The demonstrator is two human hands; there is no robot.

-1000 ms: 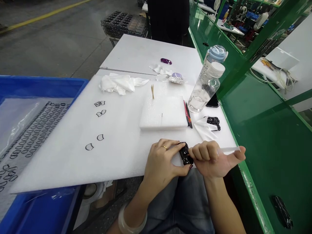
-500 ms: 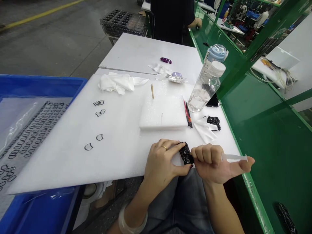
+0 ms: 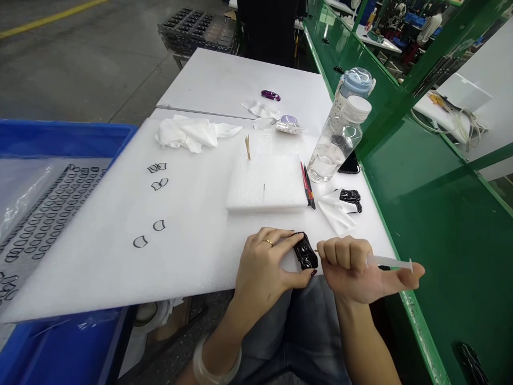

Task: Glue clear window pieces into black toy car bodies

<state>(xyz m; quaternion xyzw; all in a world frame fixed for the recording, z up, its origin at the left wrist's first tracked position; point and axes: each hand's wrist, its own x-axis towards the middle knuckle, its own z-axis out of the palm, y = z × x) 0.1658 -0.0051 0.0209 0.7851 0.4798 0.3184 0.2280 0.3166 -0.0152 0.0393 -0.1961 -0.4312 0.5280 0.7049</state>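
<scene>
You seem to be at the step of working on the small black piece (image 3: 305, 251) with the syringe (image 3: 390, 262). Your left grip (image 3: 262, 262) pinches the piece between thumb and finger at its two ends. Your right grip (image 3: 350, 262) is curled tight round the syringe, with the thumb against its back end. I think the next move calls for a still left side, the tip (image 3: 316, 251) lined up well, and only a soft push. The tip is near the side of the piece, but it is too small for me to tell if they touch. The piece is at the near edge of the white surface (image 3: 192, 235), closer to you than the foam block (image 3: 266, 182). It looks very shiny, with bumps and dips, a bit like a toy car.
</scene>
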